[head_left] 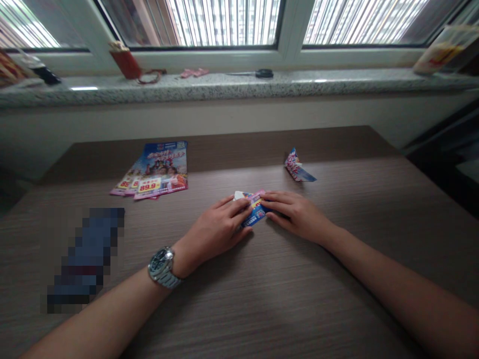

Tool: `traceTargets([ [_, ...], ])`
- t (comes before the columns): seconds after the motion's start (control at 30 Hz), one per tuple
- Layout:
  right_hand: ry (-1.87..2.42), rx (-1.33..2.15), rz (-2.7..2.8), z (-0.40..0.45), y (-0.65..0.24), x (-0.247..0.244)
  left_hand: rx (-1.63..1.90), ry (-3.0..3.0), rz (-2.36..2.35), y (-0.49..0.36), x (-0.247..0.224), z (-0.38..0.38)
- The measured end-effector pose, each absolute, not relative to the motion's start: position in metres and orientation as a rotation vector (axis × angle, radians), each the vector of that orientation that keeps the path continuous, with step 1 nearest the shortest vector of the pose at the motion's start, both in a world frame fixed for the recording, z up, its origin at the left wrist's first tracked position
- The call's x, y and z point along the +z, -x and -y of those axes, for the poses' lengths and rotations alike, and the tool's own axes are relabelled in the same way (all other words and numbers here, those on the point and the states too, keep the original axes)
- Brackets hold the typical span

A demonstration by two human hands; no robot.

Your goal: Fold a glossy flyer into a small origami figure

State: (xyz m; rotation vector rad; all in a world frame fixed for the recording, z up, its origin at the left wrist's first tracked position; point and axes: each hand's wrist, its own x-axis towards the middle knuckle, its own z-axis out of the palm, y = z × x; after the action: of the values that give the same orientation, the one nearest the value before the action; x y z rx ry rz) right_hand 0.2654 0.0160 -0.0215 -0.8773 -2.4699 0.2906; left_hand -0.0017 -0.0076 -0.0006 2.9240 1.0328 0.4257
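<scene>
The folded paper [256, 213] lies on the counter [284, 294] between the two hands, the left hand [224, 223] pressing its left part and the right hand [295, 213] fingering its right edge.

A wood-grain finish is shown by the table [239, 309]; the windowsill [209, 89] is speckled like stone, the watch [163, 268] metallic.

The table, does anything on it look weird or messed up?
One thing looks odd: the dark shape at the picture's left is covered by big blocky squares, so I can't tell what it is. The leaflets are fanned out unevenly, but I see nothing spilled or torn.
</scene>
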Motion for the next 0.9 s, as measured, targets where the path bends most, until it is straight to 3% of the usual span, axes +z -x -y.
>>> traceTargets([
  [0.9,0.837,0.347,2.386,-0.0164,-0.2653,-0.0216,0.477,-2.827,-1.114,0.0045,-0.0004,0.0056],
])
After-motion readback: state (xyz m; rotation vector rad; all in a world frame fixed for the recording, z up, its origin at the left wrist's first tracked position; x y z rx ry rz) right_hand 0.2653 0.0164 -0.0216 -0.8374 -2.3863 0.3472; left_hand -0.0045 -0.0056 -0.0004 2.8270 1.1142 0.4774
